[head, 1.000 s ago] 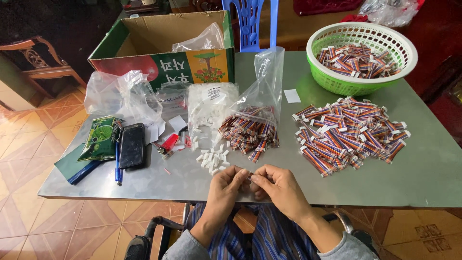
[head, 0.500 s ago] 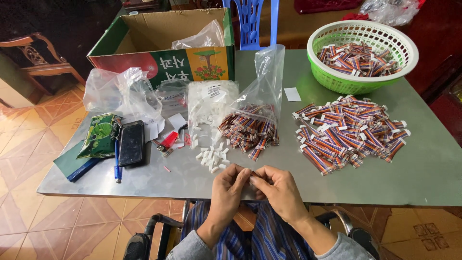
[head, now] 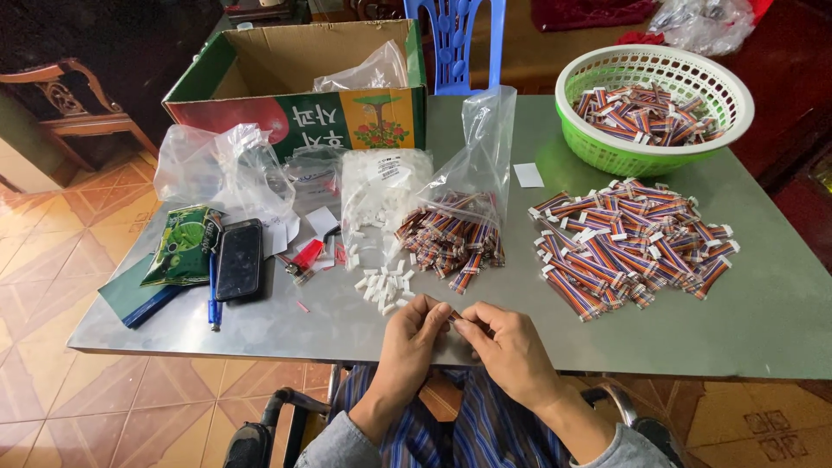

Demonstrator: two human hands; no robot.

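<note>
Broadly, a grey metal table (head: pixel 763 321) fills the view, with an open cardboard box (head: pixel 286 87) at its far left and a green basket (head: pixel 624 156) of striped ribbon-cable pieces at the far right. Below the basket lies a wide loose heap of cables (head: pixel 628 247); a clear bag of cables (head: pixel 455 234) slumps at the centre, beside a scatter of small white connectors (head: pixel 386 286). At the near edge, the left hand (head: pixel 416 334) and right hand (head: pixel 511 347) meet, fingertips pinching one small cable piece (head: pixel 457 317) between them, just above the table edge.

That position seems the main risk: held over the rim, the piece could slip from the pinch and drop to the tiled floor or into the lap. A stray elbow might also nudge the connectors off the near edge, since they sit loose and close.

The fingers cover most of the piece, so whether a connector is on it cannot be told. The box's contents are mostly hidden.
</note>
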